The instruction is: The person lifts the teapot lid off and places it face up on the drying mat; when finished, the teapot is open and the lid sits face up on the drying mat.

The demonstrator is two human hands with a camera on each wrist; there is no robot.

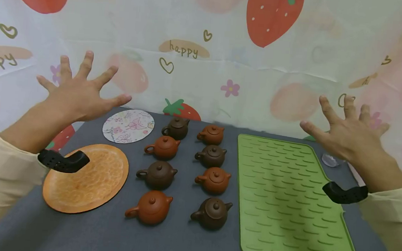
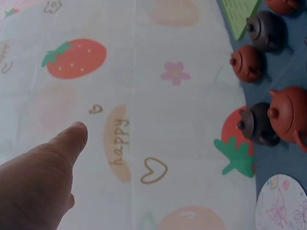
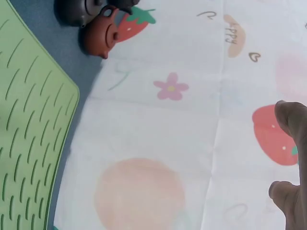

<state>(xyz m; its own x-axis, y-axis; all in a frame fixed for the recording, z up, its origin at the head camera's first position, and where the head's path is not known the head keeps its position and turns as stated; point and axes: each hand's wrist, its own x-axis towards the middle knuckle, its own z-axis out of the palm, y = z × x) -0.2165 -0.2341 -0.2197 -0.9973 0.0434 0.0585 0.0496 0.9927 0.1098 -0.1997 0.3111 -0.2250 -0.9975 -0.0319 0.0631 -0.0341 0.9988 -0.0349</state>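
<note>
My left hand [image 1: 80, 93] is raised with spread, straight fingers and holds nothing, above the orange-brown round mat [image 1: 88, 178] and the white patterned round mat [image 1: 128, 126]. On the other side my right hand [image 1: 351, 132], fingers likewise spread, hovers over the far right edge of the green ridged mat [image 1: 287, 193]. Between the mats stand small teapots in two columns, alternating reddish-brown and dark brown. The nearest are a reddish-brown teapot [image 1: 153, 207] and a dark brown teapot [image 1: 214, 214]. A dark teapot [image 1: 177, 128] stands at the back left.
A dark grey cloth [image 1: 109, 235] covers the table. Behind it hangs a white curtain [image 1: 142, 16] printed with strawberries. A small clear object [image 1: 330, 160] lies right of the green mat, partly behind my right hand. Each wrist wears a black band [image 1: 63, 161].
</note>
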